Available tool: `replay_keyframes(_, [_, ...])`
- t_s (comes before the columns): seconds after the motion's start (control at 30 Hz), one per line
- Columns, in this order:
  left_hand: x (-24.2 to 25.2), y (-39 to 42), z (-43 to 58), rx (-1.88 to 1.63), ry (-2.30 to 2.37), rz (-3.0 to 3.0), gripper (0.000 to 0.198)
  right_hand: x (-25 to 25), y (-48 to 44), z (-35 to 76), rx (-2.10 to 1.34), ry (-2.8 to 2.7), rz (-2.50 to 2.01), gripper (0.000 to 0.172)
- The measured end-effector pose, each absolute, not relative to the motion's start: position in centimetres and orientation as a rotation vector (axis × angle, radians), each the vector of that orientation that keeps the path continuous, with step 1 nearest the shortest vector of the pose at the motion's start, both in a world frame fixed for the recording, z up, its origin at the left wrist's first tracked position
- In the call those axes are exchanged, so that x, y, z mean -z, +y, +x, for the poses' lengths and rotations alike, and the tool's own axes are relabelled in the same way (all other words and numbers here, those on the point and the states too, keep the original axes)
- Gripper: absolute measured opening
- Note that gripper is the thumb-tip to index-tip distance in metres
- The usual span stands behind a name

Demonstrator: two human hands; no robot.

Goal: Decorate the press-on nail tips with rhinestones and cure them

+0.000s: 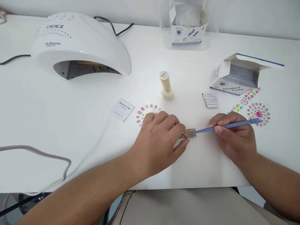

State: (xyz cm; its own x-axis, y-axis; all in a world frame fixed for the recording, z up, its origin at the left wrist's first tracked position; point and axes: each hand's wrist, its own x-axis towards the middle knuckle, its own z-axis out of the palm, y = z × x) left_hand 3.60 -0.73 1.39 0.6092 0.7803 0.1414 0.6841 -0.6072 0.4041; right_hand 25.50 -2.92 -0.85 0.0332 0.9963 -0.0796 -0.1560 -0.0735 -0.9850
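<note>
My left hand [161, 137] is curled on the white table [70, 125], its thumb and fingers pinching a small tan holder [188, 133] that carries a tiny gem or nail tip. My right hand [234, 136] grips thin lavender tweezers [229, 125] like a pen, and their tip touches the holder's end. A round sheet of pink nail stickers [146, 112] lies partly hidden behind my left hand. Another sheet of pink and coloured gems [257, 112] lies just right of my right hand.
A white nail lamp [79, 43] sits back left with a black cord. A gold-capped polish bottle [166, 86] stands mid-table. Two alcohol pad boxes [236, 75] [187, 28] are at the back right and back centre; loose pad packets [123, 109] [211, 100]. A grey cable [47, 156] crosses front left.
</note>
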Motion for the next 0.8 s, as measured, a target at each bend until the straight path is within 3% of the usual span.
replay_keyframes(0.8, [-1.42,-0.59,3.55,-0.458,1.167,2.513,0.010,0.63,-2.80,25.60,-1.340,-1.011,-1.218,0.014])
